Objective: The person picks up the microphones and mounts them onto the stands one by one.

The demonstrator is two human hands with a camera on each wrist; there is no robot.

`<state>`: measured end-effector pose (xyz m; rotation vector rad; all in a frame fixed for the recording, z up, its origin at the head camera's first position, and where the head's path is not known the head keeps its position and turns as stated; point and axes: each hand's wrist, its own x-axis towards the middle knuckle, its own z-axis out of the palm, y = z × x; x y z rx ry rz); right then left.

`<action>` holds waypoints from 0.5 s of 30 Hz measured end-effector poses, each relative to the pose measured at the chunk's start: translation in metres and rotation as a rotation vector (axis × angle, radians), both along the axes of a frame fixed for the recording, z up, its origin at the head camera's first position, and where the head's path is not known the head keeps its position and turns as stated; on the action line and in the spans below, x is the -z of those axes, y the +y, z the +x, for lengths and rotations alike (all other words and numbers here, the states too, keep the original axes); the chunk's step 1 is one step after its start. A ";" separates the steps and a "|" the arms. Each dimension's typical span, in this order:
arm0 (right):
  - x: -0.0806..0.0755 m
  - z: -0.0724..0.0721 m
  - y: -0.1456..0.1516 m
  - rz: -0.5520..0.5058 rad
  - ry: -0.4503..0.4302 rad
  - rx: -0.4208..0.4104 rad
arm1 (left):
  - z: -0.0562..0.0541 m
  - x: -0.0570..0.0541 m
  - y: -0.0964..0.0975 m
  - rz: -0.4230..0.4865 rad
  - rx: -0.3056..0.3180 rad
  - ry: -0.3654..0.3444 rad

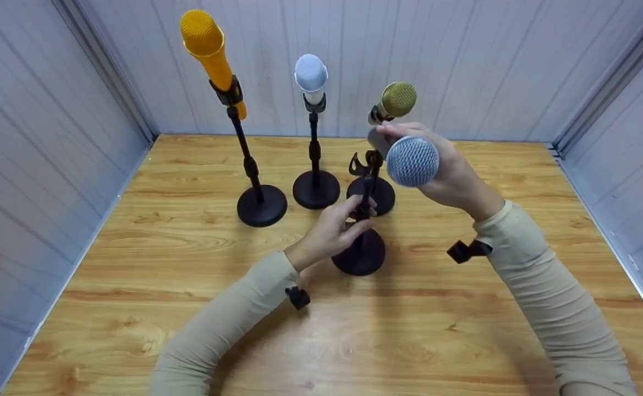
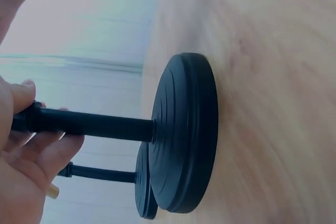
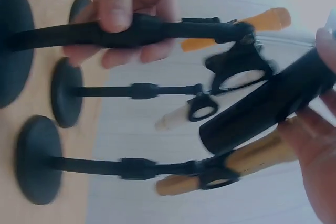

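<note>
My left hand (image 1: 325,230) grips the pole of a black desk microphone stand (image 1: 359,254), whose round base rests on the table. In the left wrist view, fingers and thumb wrap the pole (image 2: 100,124) above the base. My right hand (image 1: 456,173) holds a dark microphone with a grey mesh head (image 1: 412,161), tilted with the head toward me. In the right wrist view, the microphone's black handle (image 3: 262,106) lies beside the stand's clip (image 3: 239,69); the clip's ring looks unfilled. Whether handle and clip touch, I cannot tell.
Behind stand several microphones on black stands: a yellow one (image 1: 203,36) at left, a white one (image 1: 311,74) in the middle, and a gold one (image 1: 399,99) close behind my right hand. Pale panel walls (image 1: 497,66) enclose the wooden table (image 1: 189,253) at the back and sides.
</note>
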<state>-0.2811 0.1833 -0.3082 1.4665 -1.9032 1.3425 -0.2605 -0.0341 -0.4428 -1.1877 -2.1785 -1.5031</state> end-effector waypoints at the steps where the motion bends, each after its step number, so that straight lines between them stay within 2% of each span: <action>1: -0.003 -0.001 -0.003 -0.010 0.010 -0.032 | -0.001 0.000 0.001 0.001 0.000 -0.001; 3: -0.009 -0.006 -0.010 0.004 0.032 -0.063 | -0.004 0.000 0.002 -0.007 -0.007 -0.001; 6: -0.012 -0.015 -0.018 0.071 0.037 -0.062 | -0.006 -0.001 0.002 -0.029 -0.020 -0.006; 10: -0.006 -0.027 -0.024 0.172 0.023 -0.057 | -0.007 -0.002 0.001 -0.052 -0.008 -0.011; 15: 0.002 -0.037 -0.030 0.175 -0.025 -0.080 | -0.006 -0.002 -0.001 -0.053 0.029 -0.036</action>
